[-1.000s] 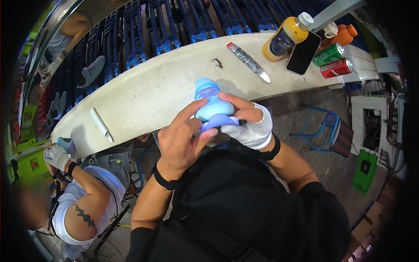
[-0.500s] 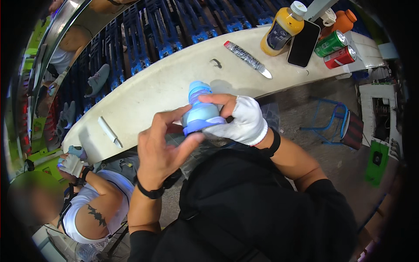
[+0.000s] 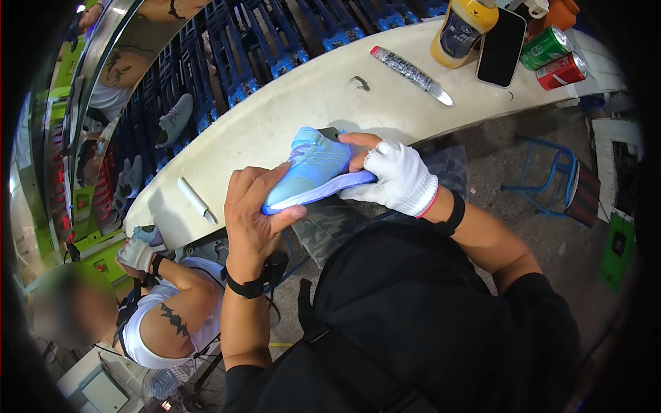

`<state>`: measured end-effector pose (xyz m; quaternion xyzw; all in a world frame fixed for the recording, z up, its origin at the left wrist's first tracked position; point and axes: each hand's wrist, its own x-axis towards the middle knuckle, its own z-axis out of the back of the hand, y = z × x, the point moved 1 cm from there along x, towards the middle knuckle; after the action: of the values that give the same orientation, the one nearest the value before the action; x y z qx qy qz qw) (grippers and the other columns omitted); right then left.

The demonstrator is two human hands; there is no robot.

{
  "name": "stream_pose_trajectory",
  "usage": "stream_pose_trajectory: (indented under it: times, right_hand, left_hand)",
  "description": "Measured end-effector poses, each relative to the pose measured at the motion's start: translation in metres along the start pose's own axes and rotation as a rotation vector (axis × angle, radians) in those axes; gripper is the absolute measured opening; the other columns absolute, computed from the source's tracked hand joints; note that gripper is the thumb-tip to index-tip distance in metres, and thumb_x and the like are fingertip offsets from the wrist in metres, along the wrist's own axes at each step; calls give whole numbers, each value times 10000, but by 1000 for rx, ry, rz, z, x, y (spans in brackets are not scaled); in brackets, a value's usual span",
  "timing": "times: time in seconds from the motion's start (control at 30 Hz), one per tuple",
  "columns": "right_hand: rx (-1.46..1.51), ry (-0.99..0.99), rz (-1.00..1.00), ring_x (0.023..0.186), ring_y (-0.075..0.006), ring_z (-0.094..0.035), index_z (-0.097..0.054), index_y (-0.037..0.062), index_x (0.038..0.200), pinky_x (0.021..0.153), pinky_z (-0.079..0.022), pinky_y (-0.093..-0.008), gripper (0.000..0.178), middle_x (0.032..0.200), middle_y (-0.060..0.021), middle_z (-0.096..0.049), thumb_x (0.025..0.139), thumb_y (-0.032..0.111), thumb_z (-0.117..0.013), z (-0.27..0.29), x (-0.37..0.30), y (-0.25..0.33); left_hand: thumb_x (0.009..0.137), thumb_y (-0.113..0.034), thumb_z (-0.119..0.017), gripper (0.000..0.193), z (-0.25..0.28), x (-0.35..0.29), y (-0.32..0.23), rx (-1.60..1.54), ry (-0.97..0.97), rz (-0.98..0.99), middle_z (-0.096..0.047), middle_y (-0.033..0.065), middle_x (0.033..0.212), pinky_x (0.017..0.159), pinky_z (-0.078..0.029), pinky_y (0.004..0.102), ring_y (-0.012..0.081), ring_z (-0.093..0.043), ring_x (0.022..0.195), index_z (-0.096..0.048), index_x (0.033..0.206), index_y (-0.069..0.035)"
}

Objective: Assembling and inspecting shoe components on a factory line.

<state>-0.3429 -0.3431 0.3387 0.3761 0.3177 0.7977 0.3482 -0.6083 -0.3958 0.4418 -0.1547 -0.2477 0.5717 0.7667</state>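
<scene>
A light blue sneaker (image 3: pixel 313 168) with a blue and lavender sole is held over the near edge of the pale bench. Its toe points to the left and its side faces me. My bare left hand (image 3: pixel 253 206) grips the toe, thumb under the sole and fingers on top. At the heel end my right hand (image 3: pixel 399 177), in a white glove with bare thumb and forefinger, is closed on the shoe. Something dark shows at the shoe's opening beside my right fingers; I cannot make out what it is.
On the bench (image 3: pixel 275 117) lie a white-handled tool (image 3: pixel 196 200), a red-tipped knife-like tool (image 3: pixel 413 76) and a phone (image 3: pixel 500 48). A juice bottle (image 3: pixel 463 31) and cans (image 3: pixel 561 71) stand right. A conveyor (image 3: pixel 275 41) runs behind. A co-worker (image 3: pixel 169 313) sits left; a blue stool (image 3: pixel 551 179) stands right.
The sneaker has turned from toe toward me to side-on, toe left. Both hands have kept hold of it. The whole view has shifted, so the bench items appear further right.
</scene>
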Motion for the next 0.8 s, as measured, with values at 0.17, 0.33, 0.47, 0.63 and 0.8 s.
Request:
stream_pose_trajectory:
  times: [0.17, 0.33, 0.47, 0.63, 0.8]
  right_hand:
    - [-58, 71, -109, 849, -293, -754, -704, 70, 912, 754, -588, -419, 421, 1309, -63, -761, 780, 379, -958, -14, 5, 10]
    - [-275, -10, 142, 766, -242, -718, -713, 83, 942, 689, -549, -402, 403, 1305, -41, -763, 769, 374, -932, -25, 3, 22]
    - [-470, 26, 243, 757, -227, -717, -719, 97, 944, 693, -536, -415, 373, 1343, -48, -759, 791, 373, -917, -27, 0, 24]
    - [-357, 189, -142, 979, -317, -771, -679, 66, 1314, 882, -592, -461, 690, 1434, -101, -716, 744, 330, -966, 9, -9, 28]
    - [130, -6, 72, 1389, -411, -646, -529, 27, 1538, 1152, -522, -477, 1026, 1500, -229, -647, 716, 354, -1050, 76, 1, 58]
  left_hand:
    - [819, -467, -934, 734, 11, -16, -1, -69, 89, 253, -779, 189, 1077, 861, -605, 420, 378, -768, 982, -729, 1351, -3]
    - [856, -567, -879, 1033, -11, -12, -12, 300, 294, 406, -788, 276, 979, 759, -631, 497, 466, -786, 851, -500, 1535, 114]
    - [897, -578, -837, 992, -23, -15, -15, 393, 336, 384, -776, 275, 926, 731, -620, 508, 459, -780, 826, -514, 1504, 138]
    - [845, -280, -901, 753, 20, 2, -62, 212, 322, 99, -760, 239, 1129, 847, -614, 486, 421, -759, 1016, -601, 1448, 57]
    - [764, -37, -906, 601, -43, 14, -62, -254, -114, -202, -715, 159, 1218, 949, -610, 440, 382, -719, 1080, -689, 1323, -14]
